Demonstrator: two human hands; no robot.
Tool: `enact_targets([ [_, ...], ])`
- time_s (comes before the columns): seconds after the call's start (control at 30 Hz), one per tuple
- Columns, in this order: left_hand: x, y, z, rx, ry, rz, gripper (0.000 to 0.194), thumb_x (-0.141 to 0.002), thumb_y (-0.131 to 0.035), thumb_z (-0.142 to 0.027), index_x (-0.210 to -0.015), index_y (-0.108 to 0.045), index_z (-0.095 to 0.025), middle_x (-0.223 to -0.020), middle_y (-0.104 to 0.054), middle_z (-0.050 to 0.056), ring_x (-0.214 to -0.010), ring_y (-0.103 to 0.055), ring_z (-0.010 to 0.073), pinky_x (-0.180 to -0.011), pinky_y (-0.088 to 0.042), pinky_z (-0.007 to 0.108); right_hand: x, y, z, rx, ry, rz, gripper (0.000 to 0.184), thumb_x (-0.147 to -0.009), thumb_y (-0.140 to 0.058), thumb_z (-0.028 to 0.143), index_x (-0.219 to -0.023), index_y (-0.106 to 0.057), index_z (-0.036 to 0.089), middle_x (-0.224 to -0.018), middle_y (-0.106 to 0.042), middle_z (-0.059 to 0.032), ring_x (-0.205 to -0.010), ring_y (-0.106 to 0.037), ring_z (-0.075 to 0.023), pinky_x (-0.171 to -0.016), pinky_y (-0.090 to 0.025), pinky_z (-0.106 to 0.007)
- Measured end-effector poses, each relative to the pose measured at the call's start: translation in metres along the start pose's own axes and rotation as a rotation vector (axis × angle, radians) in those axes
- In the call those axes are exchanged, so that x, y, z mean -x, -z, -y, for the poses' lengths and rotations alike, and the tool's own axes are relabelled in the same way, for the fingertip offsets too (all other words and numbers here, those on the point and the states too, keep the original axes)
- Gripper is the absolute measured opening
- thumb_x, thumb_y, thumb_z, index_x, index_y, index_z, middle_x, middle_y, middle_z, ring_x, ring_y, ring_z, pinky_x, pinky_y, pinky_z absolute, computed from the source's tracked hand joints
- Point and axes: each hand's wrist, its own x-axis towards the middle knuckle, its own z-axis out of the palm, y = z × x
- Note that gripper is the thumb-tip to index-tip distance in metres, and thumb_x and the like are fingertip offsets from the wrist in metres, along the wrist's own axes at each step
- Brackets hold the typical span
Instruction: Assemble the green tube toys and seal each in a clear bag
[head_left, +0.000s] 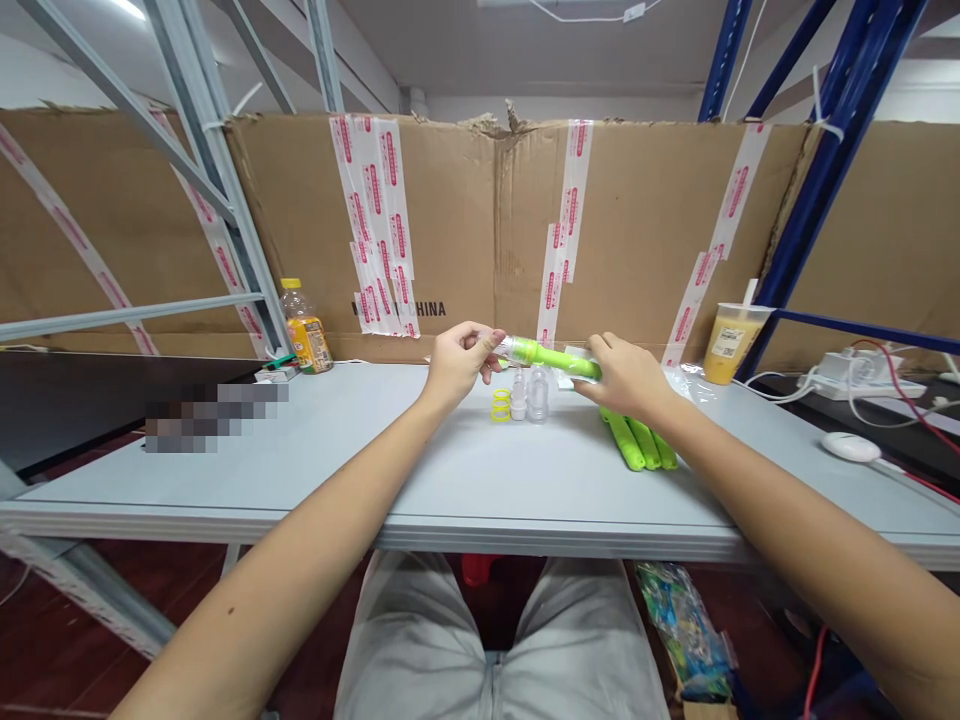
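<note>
Lime-green, the tube (559, 360) above the bench's (315, 450) far edge sits pinched at its clear end by the left hand's (459, 365) fingertips, the right hand (626, 375) apparently curled round the other, best kept in line while handled.

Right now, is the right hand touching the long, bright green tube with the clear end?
Touching. The head view shows the right hand gripping the green tube near its right end.
</note>
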Motion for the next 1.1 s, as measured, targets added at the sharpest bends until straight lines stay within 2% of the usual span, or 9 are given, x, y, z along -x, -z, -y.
enact_targets([
  [0.23,0.003,-0.005,0.002,-0.003,-0.013,0.046,0.047,-0.068,-0.081,-0.054,-0.084,-0.066,-0.012,-0.063,-0.066,0.003,-0.053,-0.067,0.0159,-0.037,-0.047,0.022,0.0,0.0,0.009,0.086,-0.038,0.014,0.033,-0.081,-0.058,0.047,-0.096,-0.048,0.019,-0.093,-0.066,-0.0102,-0.081,-0.062,-0.0265,-0.064,-0.03,-0.034],
  [0.5,0.006,-0.011,0.008,-0.012,0.012,0.119,0.049,-0.069,-0.081,-0.053,-0.09,-0.063,-0.012,-0.065,-0.066,0.003,-0.055,-0.067,0.0171,-0.037,-0.047,0.023,0.002,0.003,0.018,0.055,-0.027,0.015,0.03,-0.081,-0.059,0.043,-0.096,-0.048,0.019,-0.093,-0.068,-0.0111,-0.08,-0.063,-0.0264,-0.063,-0.029,-0.033],
  [0.63,0.006,-0.01,0.012,-0.048,0.004,0.138,0.053,-0.071,-0.08,-0.051,-0.102,-0.052,-0.019,-0.059,-0.06,-0.005,-0.045,-0.059,0.0119,-0.037,-0.043,0.02,0.002,0.002,0.019,0.04,-0.038,0.036,0.029,-0.082,-0.058,0.042,-0.096,-0.047,0.019,-0.092,-0.068,-0.0103,-0.077,-0.063,-0.0254,-0.061,-0.026,-0.033],
  [0.7,0.006,-0.011,0.013,-0.065,-0.002,0.15,0.05,-0.073,-0.078,-0.051,-0.099,-0.048,-0.021,-0.058,-0.058,-0.008,-0.042,-0.055,0.01,-0.036,-0.039,0.019,0.002,0.002,0.019,0.044,-0.039,0.036,0.027,-0.083,-0.058,0.041,-0.096,-0.047,0.019,-0.091,-0.068,-0.01,-0.076,-0.063,-0.0253,-0.06,-0.025,-0.033],
  [0.87,0.009,-0.012,0.01,-0.18,-0.03,0.187,0.041,-0.075,-0.077,-0.047,-0.089,-0.051,-0.019,-0.067,-0.056,-0.005,-0.047,-0.05,0.0062,-0.041,-0.036,0.019,0.002,0.004,0.016,0.034,-0.04,0.034,0.028,-0.084,-0.058,0.044,-0.094,-0.048,0.02,-0.092,-0.068,-0.0103,-0.078,-0.062,-0.0254,-0.061,-0.026,-0.033],
  [1.0,0.011,-0.01,0.004,-0.201,-0.041,0.265,0.033,-0.079,-0.07,-0.039,-0.1,-0.055,-0.018,-0.085,-0.061,0.001,-0.059,-0.054,0.0077,-0.048,-0.04,0.02,0.003,0.004,0.013,0.002,-0.064,0.055,0.029,-0.083,-0.058,0.045,-0.094,-0.049,0.02,-0.093,-0.067,-0.0097,-0.079,-0.061,-0.0248,-0.059,-0.025,-0.032],
  [1.1,0.011,-0.008,0.004,-0.244,-0.06,0.27,0.031,-0.082,-0.064,-0.032,-0.108,-0.057,-0.018,-0.092,-0.063,0.004,-0.067,-0.057,0.0103,-0.052,-0.043,0.021,0.003,0.004,0.012,-0.027,-0.062,0.061,0.027,-0.084,-0.057,0.044,-0.093,-0.049,0.02,-0.092,-0.067,-0.0091,-0.08,-0.061,-0.0247,-0.058,-0.024,-0.032],
])
